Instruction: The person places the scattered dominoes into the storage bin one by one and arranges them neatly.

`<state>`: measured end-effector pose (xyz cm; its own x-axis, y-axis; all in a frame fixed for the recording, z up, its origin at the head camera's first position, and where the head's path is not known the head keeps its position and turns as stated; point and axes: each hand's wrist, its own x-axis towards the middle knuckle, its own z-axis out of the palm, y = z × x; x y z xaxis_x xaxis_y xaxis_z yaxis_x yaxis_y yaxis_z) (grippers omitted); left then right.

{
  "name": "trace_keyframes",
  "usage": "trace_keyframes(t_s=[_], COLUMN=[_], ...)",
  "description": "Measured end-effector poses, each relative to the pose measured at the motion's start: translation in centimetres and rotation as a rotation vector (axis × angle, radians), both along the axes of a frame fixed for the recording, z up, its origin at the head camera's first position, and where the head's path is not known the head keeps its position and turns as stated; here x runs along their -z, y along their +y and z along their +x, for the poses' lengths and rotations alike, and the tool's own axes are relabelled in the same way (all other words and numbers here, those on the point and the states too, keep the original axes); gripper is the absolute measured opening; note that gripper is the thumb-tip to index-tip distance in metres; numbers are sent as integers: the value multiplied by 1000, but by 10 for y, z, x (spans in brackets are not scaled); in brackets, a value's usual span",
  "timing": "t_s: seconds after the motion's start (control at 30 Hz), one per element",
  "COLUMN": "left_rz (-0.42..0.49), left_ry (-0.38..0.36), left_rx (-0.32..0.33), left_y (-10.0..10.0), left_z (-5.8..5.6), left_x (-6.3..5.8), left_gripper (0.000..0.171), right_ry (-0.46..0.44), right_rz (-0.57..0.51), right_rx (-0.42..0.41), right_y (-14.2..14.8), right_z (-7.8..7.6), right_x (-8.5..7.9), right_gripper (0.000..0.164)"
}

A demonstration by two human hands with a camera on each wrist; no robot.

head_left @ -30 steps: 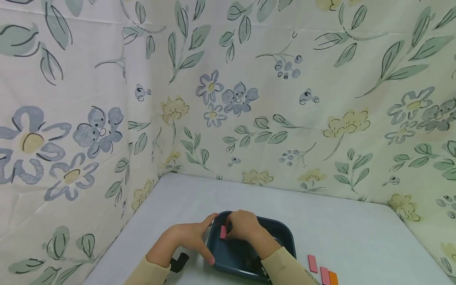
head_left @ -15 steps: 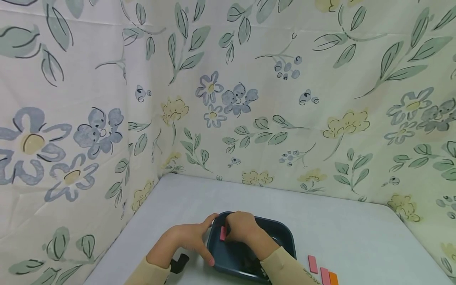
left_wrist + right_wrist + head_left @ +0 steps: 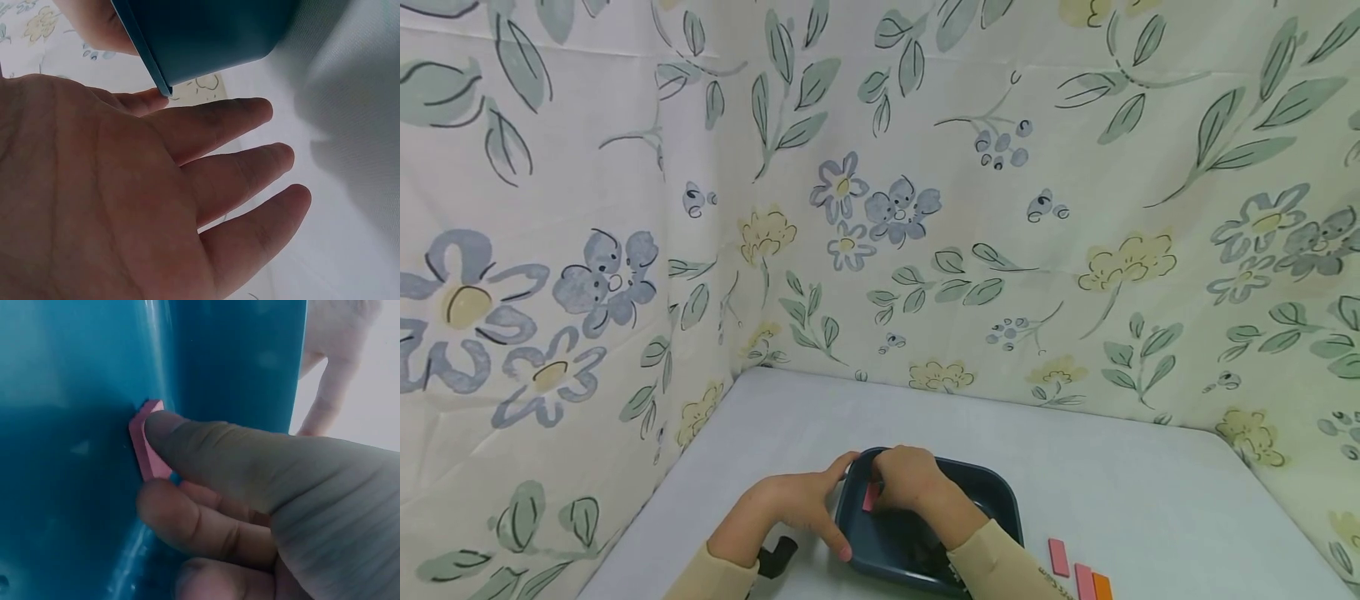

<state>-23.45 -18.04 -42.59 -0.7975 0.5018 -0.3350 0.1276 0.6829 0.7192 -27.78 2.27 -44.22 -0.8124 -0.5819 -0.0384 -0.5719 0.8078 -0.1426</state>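
While my left hand (image 3: 808, 500), fingers straight and spread, braces the navy tray (image 3: 887, 540) at nine o'clock, my right hand (image 3: 910, 477) pinches a pink block (image 3: 870, 498) inside it, at ten. Changed since a second ago: block shifted slightly, more slanted; its position, I judge, remains unsettled. Tray: glossy, smooth, round-cornered, likely plastic. Block: matt, oblong, crisp-edged. On the white surface (image 3: 1150, 500), four o'clock of the tray: two pink pieces (image 3: 1058, 557), one orange piece (image 3: 1102, 587), flat, oblong.
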Motion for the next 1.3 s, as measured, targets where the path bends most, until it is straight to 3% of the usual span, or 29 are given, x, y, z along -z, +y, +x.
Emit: trace_keyframes(t_s=[0.3,0.57,0.9,1.1,1.3], left_rz=[-20,-28,-34,-26,-12], left_ry=[12,-4,-2,-9,-21], left_rx=[8,-2,-4,-16,-18], left_y=[1,3,2,3,1], left_z=[-2,-3,-2,-2,-2], left_x=[0,-1,1,2,2], left_gripper=[127,127,127,128,129], right_ry=[-32,-106,-270,-294,-350], right_rz=[-17,-60,-222,-318,-503], right_rx=[-6,3,0,-27,-25], right_y=[5,24,66,91,114], right_z=[4,12,29,38,47], right_x=[-7,-20,-32,-26,-20], right_gripper=[24,33,39,38,32])
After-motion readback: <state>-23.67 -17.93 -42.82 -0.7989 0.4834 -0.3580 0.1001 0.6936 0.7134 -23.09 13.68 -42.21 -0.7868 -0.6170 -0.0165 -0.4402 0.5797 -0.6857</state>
